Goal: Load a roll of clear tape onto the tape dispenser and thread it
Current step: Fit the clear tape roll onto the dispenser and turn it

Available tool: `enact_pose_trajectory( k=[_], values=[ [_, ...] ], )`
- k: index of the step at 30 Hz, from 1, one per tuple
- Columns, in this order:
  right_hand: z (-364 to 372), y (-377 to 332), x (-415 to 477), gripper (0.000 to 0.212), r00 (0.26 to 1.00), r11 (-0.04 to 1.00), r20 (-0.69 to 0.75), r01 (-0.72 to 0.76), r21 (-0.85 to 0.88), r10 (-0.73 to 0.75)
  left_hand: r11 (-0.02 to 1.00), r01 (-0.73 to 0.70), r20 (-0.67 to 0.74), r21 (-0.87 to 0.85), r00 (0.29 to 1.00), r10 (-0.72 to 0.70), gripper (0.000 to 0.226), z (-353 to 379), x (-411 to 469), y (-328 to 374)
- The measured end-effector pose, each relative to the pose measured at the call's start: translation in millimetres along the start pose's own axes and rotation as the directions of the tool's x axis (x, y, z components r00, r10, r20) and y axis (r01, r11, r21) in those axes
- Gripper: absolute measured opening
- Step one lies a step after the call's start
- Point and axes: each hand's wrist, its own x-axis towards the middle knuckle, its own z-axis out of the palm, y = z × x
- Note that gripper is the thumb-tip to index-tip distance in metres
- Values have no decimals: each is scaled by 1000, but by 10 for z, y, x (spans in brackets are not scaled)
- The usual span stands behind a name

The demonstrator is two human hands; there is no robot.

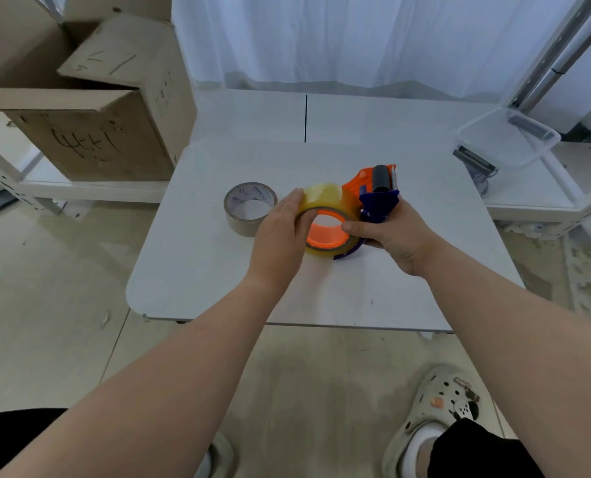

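A yellowish clear tape roll (325, 198) sits over the orange hub of the orange-and-blue tape dispenser (378, 193), held a little above the white table (197, 263). My left hand (282, 232) wraps the roll's left side, fingers over its rim. My right hand (390, 232) grips the dispenser's blue handle from the right, with the thumb pressed on the roll's inner edge. The dispenser's grey roller points away from me. No loose tape end is visible.
A brown tape roll (249, 208) lies flat on the table just left of my left hand. A cardboard box (90, 132) stands on a shelf at the left. A clear plastic tub (508, 136) rests on the right shelf. My feet are below the table's near edge.
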Motion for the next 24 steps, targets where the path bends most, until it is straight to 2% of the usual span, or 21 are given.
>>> enact_pose_trajectory(
  k=[3,9,12,14,16,20,24],
  values=[
    [5,10,-31,59,1000,999,-5,-5,39,5,997,43,-28,-62,999,-45,45,5,-12,61],
    [-7,42,-15,63,999,995,-20,-37,88,39,994,71,-59,-77,995,-76,38,-4,-13,117],
    [-13,52,-10,64,999,994,-26,-43,98,46,978,163,-17,-129,986,-167,37,29,-23,24],
    [-16,59,-7,66,998,994,-28,-47,98,49,958,231,28,-172,973,-230,46,49,-50,-27],
    [-21,61,-2,67,998,995,-26,-46,92,49,947,268,53,-179,963,-263,46,79,-57,-49],
    [-45,44,5,67,999,998,-29,-33,45,34,983,156,9,-101,988,-156,25,62,-40,37],
    [-70,13,23,69,999,1000,-46,-13,-14,13,998,-16,42,67,999,13,43,48,17,102]
  ],
)
